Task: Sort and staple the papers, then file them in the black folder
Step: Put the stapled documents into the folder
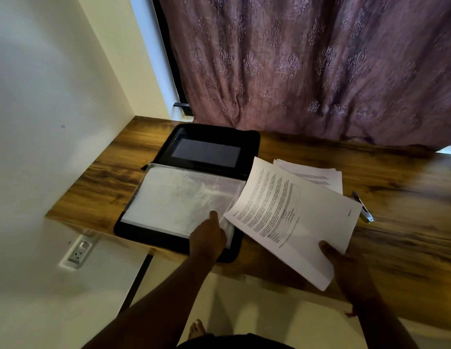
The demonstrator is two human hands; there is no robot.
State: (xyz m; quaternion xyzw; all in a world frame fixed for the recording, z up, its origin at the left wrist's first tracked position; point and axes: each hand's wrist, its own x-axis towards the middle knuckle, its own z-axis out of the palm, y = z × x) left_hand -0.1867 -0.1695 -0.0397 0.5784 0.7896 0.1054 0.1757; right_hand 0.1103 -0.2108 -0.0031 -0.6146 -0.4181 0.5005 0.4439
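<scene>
The black folder (209, 137) lies open on the left part of the wooden desk, with clear plastic sleeves (179, 197) spread over its near half. My left hand (209, 238) pinches the near right corner of the top sleeve. My right hand (345, 263) holds a printed sheaf of papers (290, 217) by its near edge, tilted above the desk just right of the folder. A second stack of papers (317, 176) lies flat behind it. A silver stapler (363, 207) lies on the desk to the right of the papers.
The wooden desk (370, 167) runs from the white wall on the left to the right edge of view. A purple patterned curtain (320, 71) hangs behind it. A wall socket (78, 250) sits under the desk's left end. My bare foot (196, 328) shows below.
</scene>
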